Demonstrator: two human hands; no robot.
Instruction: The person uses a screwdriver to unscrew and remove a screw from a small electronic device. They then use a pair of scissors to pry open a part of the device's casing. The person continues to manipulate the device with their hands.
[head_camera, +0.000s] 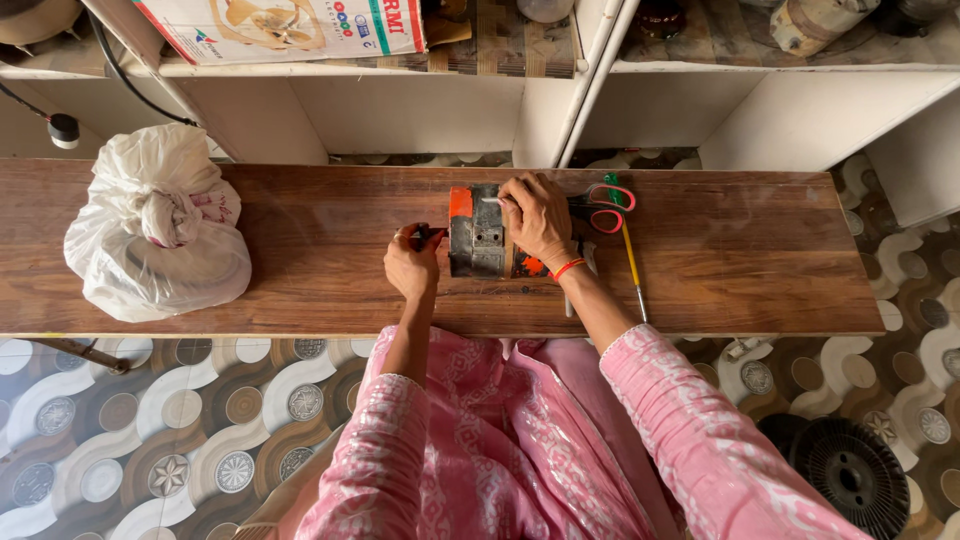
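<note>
Head view, looking straight down on a long brown wooden board (300, 270) laid across a patterned tile floor (150, 440). Far left on the board: a knotted white plastic bag (150, 230), bulging, well apart from the hands. Left hand (412, 265) is curled closed, fingers pinched around a small dark tool with a red part (432, 236); the tool's tip points right, at the left face of the block. Just right of it sits a small boxy metal block (480, 232), grey and worn, with orange patches at its top left and lower right corners and small holes in its upper face. It lies near the middle of the board, between the two hands. Right hand (540, 220) rests on the block's right side, fingers bent over the top, pressing down; an orange band circles that wrist. Beyond the right hand: scissors with red and green handles (608, 205), partly hidden by the hand, and a thin yellow-handled tool (632, 262) lying along the board's depth. White shelving (420, 110) runs behind the board. Lower right on the floor: a black round ribbed object (850, 475).
</note>
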